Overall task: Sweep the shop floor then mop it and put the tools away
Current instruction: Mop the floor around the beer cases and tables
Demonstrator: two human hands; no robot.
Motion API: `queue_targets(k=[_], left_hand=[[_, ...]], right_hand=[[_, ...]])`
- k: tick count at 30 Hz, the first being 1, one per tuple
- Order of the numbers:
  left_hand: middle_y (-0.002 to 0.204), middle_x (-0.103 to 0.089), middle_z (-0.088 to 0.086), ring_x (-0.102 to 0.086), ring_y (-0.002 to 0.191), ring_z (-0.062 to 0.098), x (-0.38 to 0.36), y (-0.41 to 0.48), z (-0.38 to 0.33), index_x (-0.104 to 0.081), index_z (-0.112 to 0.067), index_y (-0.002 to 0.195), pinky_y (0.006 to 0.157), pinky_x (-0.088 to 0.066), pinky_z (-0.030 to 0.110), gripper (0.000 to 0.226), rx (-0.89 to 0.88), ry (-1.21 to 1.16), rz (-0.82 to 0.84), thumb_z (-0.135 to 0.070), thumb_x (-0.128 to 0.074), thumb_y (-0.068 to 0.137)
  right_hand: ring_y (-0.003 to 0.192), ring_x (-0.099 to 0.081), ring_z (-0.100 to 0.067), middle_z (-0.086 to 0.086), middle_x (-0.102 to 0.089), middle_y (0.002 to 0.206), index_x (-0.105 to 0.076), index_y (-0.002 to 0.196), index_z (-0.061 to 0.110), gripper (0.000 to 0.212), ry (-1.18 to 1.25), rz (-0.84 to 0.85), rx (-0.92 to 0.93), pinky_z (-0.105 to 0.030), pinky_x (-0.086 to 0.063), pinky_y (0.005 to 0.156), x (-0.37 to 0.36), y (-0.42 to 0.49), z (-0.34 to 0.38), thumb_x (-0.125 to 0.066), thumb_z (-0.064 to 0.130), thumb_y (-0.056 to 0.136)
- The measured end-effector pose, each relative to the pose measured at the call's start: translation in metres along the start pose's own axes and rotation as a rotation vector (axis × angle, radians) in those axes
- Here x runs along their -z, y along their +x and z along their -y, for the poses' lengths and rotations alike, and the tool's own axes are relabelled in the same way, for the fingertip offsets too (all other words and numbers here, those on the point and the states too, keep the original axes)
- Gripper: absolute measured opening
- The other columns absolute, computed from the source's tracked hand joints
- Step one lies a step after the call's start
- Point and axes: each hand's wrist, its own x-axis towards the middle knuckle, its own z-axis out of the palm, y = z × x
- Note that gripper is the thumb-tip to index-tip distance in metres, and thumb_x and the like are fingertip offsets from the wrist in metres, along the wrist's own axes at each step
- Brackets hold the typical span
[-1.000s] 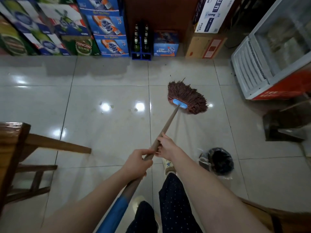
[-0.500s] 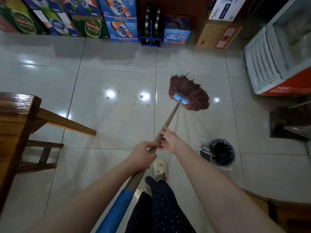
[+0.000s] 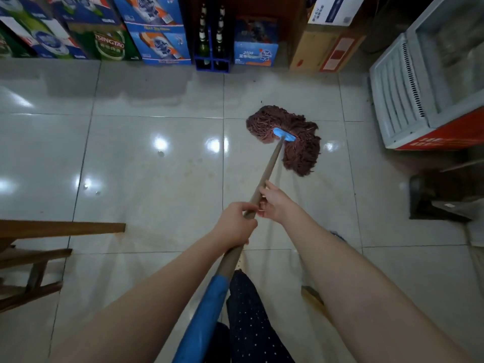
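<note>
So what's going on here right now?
A person is mopping the tiled shop floor. Both hands grip the mop handle, the left hand lower and the right hand just above it. The brown mop head lies on the floor in front of the beer cartons, near the white freezer.

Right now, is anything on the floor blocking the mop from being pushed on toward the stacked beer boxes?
Nothing visible does. The tiles between the mop head and the beer boxes are bare except for a few small dark specks. The cooler stands off to the right, clear of that path.
</note>
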Motion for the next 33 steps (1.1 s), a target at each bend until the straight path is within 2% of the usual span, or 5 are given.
queue_targets(k=[7,11,15,21,33], left_hand=[[0.111,-0.061,0.015,-0.052,0.046,0.015,-0.001,0.078,-0.066,-0.058,-0.016,0.125,0.036,-0.045,0.016,0.04,-0.035,-0.008,0.003,-0.005,-0.05,0.087],[0.093,-0.059,0.009,-0.052,0.044,0.015,0.009,0.095,-0.075,-0.06,-0.016,0.123,0.033,-0.04,0.016,0.039,-0.035,-0.012,0.0,-0.005,-0.05,0.087],[0.084,-0.058,0.005,-0.051,0.041,0.014,0.013,0.083,-0.06,-0.057,-0.016,0.126,0.034,-0.039,0.016,0.043,-0.023,-0.04,0.006,-0.002,-0.05,0.086],[0.108,-0.06,0.008,-0.053,0.043,0.014,0.007,0.017,0.0,-0.056,-0.022,0.127,0.038,-0.043,0.016,0.048,-0.017,-0.041,0.013,-0.002,-0.049,0.084],[0.109,-0.061,0.01,-0.052,0.045,0.009,-0.001,-0.162,0.16,-0.053,-0.023,0.131,0.035,-0.038,0.013,0.048,0.001,0.015,-0.045,-0.003,-0.05,0.087]], right_hand=[[0.068,-0.058,-0.016,-0.002,-0.059,0.084,-0.025,0.148,0.028,0.05,0.026,-0.046,0.048,-0.033,-0.043,0.066,0.03,0.042,0.078,-0.037,0.014,0.103],[0.07,-0.058,-0.017,-0.004,-0.059,0.084,-0.021,0.149,0.028,0.052,0.034,-0.062,0.061,-0.038,-0.044,0.078,0.028,0.054,0.095,-0.036,0.011,0.102],[0.069,-0.057,-0.019,-0.005,-0.059,0.084,-0.026,0.146,0.033,0.052,0.0,-0.087,0.028,-0.032,-0.043,0.067,0.017,0.053,0.084,-0.037,0.011,0.1],[0.055,-0.048,-0.019,-0.006,-0.051,0.07,-0.034,0.142,0.041,0.056,-0.125,-0.164,-0.033,-0.026,-0.037,0.054,-0.012,0.027,0.02,-0.038,0.012,0.094],[0.047,-0.047,-0.017,-0.008,-0.054,0.067,-0.033,0.144,0.042,0.055,-0.177,-0.122,-0.02,-0.025,-0.039,0.05,-0.079,-0.087,-0.181,-0.039,0.013,0.097]])
